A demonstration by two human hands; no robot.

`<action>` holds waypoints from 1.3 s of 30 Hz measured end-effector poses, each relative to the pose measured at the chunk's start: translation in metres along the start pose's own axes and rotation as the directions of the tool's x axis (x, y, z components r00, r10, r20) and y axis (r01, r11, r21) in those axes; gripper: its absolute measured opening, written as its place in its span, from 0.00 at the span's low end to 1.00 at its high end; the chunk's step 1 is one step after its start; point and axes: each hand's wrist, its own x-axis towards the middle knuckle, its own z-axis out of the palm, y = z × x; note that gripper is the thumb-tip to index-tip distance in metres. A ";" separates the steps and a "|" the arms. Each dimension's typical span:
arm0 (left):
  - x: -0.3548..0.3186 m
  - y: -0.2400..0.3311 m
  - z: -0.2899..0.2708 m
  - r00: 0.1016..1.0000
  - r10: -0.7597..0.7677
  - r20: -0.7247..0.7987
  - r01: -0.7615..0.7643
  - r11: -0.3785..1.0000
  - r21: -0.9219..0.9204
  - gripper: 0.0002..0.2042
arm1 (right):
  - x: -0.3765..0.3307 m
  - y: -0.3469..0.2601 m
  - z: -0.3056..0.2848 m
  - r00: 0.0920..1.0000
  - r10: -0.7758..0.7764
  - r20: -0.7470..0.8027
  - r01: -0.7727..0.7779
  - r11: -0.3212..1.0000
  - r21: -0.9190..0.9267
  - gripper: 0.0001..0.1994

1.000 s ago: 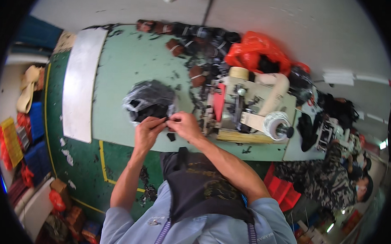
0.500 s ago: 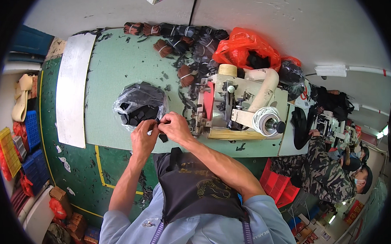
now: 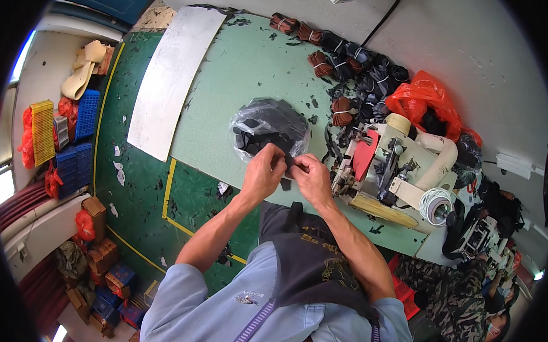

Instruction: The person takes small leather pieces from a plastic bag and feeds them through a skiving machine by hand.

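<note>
A clear plastic bag (image 3: 302,127) stands open on the green worktable (image 3: 229,85), with small dark flat pieces (image 3: 251,140) inside. At its near rim, my left hand (image 3: 264,173) and my right hand (image 3: 311,181) are close together, fingers pinched. Between their fingertips is a small black piece (image 3: 289,162), partly hidden by the fingers. Another small dark piece (image 3: 285,184) shows just below the hands, near the table's front edge.
Right of my hands stands a machine (image 3: 395,169) with a coiled white hose. Behind it are a red plastic bag (image 3: 427,101) and tied bundles (image 3: 342,111) of brown and black strips. A white board (image 3: 171,77) lies at the left. A co-worker's camouflage sleeve (image 3: 463,292) shows far right.
The whole view has swung, so the table, bag and machine appear farther right and tilted. My hands stay pinched together at the bag's near rim.
</note>
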 end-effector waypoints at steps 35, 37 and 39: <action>0.052 -0.040 -0.006 0.936 0.344 0.080 -0.307 0.683 0.662 0.15 | -0.003 0.016 0.001 0.953 0.302 -0.028 -0.260 0.862 0.435 0.17; 0.051 -0.043 -0.010 0.942 0.334 -0.017 -0.269 0.787 0.555 0.13 | -0.002 0.014 -0.002 0.942 0.328 0.072 -0.333 0.882 0.334 0.15; 0.044 -0.033 -0.013 0.946 0.310 -0.097 -0.242 0.872 0.426 0.11 | -0.004 0.017 -0.006 0.994 0.113 0.004 -0.112 0.981 0.157 0.15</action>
